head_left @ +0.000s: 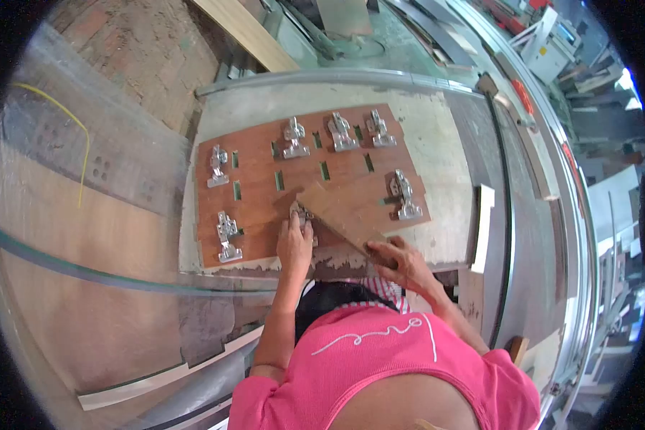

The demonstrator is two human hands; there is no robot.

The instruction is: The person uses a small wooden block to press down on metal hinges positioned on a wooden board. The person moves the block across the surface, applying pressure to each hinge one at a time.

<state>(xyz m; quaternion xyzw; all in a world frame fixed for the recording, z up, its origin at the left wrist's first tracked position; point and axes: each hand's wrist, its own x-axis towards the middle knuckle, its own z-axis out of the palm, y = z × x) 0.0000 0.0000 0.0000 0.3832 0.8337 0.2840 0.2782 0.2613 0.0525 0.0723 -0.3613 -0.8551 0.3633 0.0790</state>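
Note:
A reddish-brown wooden panel (pixel 258 208) with several small slots lies on the worktable. Several silver metal clamps (pixel 294 137) stand on the panel, along its far side and at both ends. A narrow wooden board (pixel 344 215) slants across the panel's near part. My right hand (pixel 403 266) is closed round the board's near right end. Near the board's other end, the fingers of my left hand (pixel 297 238) are closed on another metal clamp (pixel 300 209), which is partly hidden by the fingers and the board.
Under the panel is a pale, chipped base sheet (pixel 448 158). A metal rail (pixel 380 77) runs along the far side. Clear plastic sheeting and a yellow cord (pixel 87 136) are at the left. A white strip (pixel 484 228) lies at the right, with stacked boards and machinery beyond.

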